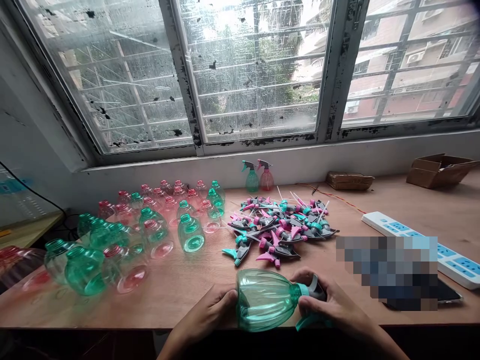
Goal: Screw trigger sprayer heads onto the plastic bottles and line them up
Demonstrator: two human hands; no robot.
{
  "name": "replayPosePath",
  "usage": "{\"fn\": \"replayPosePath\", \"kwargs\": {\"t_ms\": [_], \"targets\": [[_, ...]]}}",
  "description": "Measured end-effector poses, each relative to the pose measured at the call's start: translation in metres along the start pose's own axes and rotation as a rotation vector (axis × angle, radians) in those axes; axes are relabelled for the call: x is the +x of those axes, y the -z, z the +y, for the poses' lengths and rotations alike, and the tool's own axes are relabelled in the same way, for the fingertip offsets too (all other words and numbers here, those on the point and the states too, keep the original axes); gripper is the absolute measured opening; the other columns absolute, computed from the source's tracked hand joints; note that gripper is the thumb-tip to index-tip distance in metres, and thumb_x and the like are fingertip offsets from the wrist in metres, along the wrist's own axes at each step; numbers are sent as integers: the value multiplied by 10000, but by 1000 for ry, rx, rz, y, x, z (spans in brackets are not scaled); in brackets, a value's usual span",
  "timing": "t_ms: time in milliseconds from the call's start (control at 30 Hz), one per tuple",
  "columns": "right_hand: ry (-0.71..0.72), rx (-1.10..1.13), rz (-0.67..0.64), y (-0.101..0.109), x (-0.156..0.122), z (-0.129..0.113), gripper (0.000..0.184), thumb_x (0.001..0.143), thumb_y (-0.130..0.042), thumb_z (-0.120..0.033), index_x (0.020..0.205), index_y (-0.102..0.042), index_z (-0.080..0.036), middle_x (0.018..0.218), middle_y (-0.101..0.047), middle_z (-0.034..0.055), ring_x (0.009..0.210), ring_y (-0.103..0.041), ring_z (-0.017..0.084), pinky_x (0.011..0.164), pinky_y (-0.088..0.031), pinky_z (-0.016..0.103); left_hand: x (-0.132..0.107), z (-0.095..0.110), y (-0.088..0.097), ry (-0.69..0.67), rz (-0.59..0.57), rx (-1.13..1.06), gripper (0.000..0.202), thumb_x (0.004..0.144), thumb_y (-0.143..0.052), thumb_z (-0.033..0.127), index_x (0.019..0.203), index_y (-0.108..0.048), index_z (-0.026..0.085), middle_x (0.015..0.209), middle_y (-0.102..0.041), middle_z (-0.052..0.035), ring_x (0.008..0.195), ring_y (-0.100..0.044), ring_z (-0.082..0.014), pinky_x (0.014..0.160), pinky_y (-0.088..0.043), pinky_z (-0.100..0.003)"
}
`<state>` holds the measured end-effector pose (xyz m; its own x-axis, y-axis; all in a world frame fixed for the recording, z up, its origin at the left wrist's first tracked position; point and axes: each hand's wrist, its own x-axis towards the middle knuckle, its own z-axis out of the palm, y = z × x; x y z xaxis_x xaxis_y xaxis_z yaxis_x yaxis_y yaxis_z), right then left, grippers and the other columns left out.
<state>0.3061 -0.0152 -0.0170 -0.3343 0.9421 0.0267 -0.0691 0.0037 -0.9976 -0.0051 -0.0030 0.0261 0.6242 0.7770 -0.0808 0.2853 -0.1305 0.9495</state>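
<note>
A clear green spray bottle point(264, 300) lies on its side at the near edge of the wooden table point(180, 295). My left hand point(210, 310) grips its base end, fingers curled against it. My right hand point(332, 302) is wrapped round the teal and grey trigger head point(313, 292) at the bottle's neck. Just beyond the hands lies a pile of loose pink and teal trigger heads point(279, 227) with thin dip tubes.
Several headless green and pink bottles point(150, 230) stand at the left. Two bottles with trigger heads fitted point(258, 176) stand by the window wall. A white power strip point(431, 247), a phone point(444, 292), a cardboard box point(438, 170) and a flat brown packet point(348, 180) sit at the right.
</note>
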Motion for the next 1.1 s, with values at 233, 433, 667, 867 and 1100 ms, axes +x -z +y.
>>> {"fn": "replayPosePath", "kwargs": {"t_ms": [233, 433, 667, 867, 1100], "targets": [[-16, -30, 19, 0, -2, -3, 430, 737, -888, -412, 1067, -694, -216, 917, -698, 7, 832, -673, 219, 712, -563, 295, 0, 3, 0, -5, 12, 1, 593, 1006, -403, 627, 1162, -748, 171, 1034, -746, -56, 931, -629, -249, 921, -479, -313], [15, 21, -29, 0, 0, -2, 389, 834, -794, -483, 1079, -661, -213, 837, -721, 2, 678, -676, 177, 634, -522, 285, 0, 2, 2, -23, -5, -15, 487, 1032, -451, 525, 1302, -693, 199, 1199, -755, -75, 1058, -668, -285, 1062, -449, -385], [5, 32, -27, -2, 0, -3, 402, 855, -747, -540, 1055, -649, -205, 763, -744, 12, 659, -680, 190, 629, -519, 300, 1, -9, 3, -72, 81, 9, 455, 1037, -499, 457, 1437, -576, 254, 1460, -628, -79, 1338, -549, -313, 1190, -345, -430], [41, -62, 23, -1, 1, -3, 439, 769, -839, -482, 1092, -682, -229, 974, -721, 42, 833, -704, 245, 739, -591, 351, 0, -7, 3, -63, 81, 24, 447, 1047, -471, 463, 1443, -567, 279, 1518, -582, -49, 1397, -503, -309, 1213, -319, -408], [27, -44, 8, 0, 1, -3, 453, 726, -890, -408, 1092, -690, -229, 1040, -695, 45, 941, -679, 262, 827, -613, 373, -2, -6, 3, -40, 85, 15, 476, 1030, -465, 520, 1392, -624, 254, 1459, -634, -65, 1348, -536, -322, 1190, -348, -414]]}}
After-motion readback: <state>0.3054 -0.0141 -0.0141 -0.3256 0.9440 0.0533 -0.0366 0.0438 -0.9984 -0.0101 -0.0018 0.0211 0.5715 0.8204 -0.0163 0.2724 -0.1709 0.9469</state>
